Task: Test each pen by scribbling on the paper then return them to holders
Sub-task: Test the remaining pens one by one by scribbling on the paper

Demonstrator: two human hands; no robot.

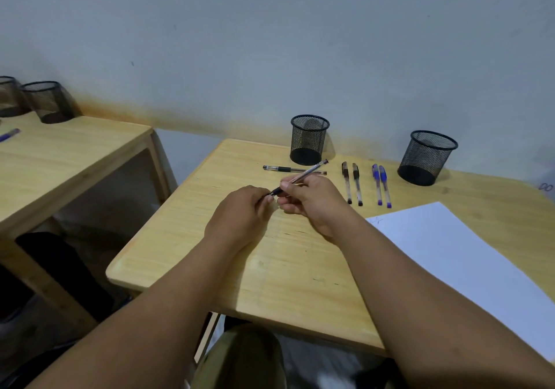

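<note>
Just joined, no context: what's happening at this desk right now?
A person is holding a black pen in the right hand while the left hand pinches its tip end, probably at the cap. Five more pens lie on the desk: one black, two dark, two blue. Both mesh holders look empty. The paper has one small scribble.

A second wooden table [69, 154] fills the left of the frame, apart from the nearer desk. Two black mesh cups [48, 102] stand at its far edge against the pale wall [270, 43], and a blue pen [9, 135] lies at the left border.
</note>
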